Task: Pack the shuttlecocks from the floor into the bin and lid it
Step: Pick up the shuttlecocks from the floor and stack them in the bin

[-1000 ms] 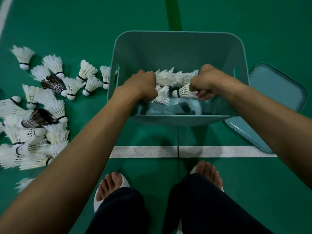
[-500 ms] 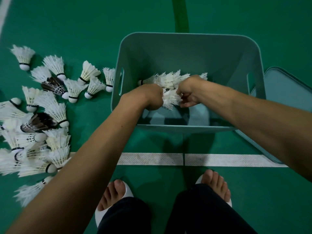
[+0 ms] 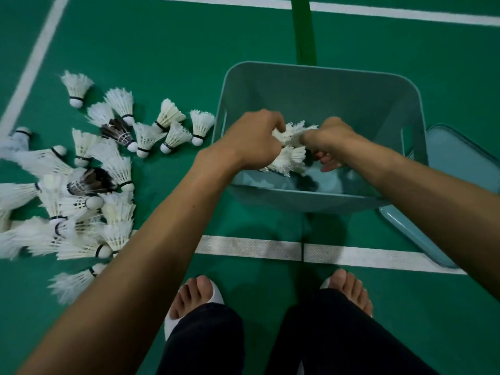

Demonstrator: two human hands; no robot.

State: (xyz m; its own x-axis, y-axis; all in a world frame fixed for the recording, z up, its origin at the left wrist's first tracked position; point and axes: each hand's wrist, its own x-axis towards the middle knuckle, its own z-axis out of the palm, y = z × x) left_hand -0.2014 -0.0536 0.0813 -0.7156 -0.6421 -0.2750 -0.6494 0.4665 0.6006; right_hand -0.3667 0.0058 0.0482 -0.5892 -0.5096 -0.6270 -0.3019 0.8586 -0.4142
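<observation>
A teal plastic bin [image 3: 319, 87] stands on the green court floor ahead of my feet. Both hands are over its open top. My left hand [image 3: 253, 142] has its fingers curled round a bunch of white shuttlecocks [image 3: 290, 147]. My right hand [image 3: 328, 142] grips the same bunch from the right, with two fingers showing beneath it. Several white shuttlecocks and a couple of dark-feathered ones lie in a loose pile [image 3: 81, 190] on the floor to the left of the bin. The teal lid [image 3: 460, 163] lies flat on the floor against the bin's right side.
A white court line [image 3: 249, 247] crosses the floor between my feet and the bin. My two feet in white slippers [image 3: 200, 296] stand just behind it. Another white line [image 3: 35, 58] runs diagonally at the far left, and a dark green stripe [image 3: 304, 31] leads away behind the bin.
My hands have come closer together over the bin, pressing the bunch of shuttlecocks between them. The view has tilted up, showing more floor beyond the bin.
</observation>
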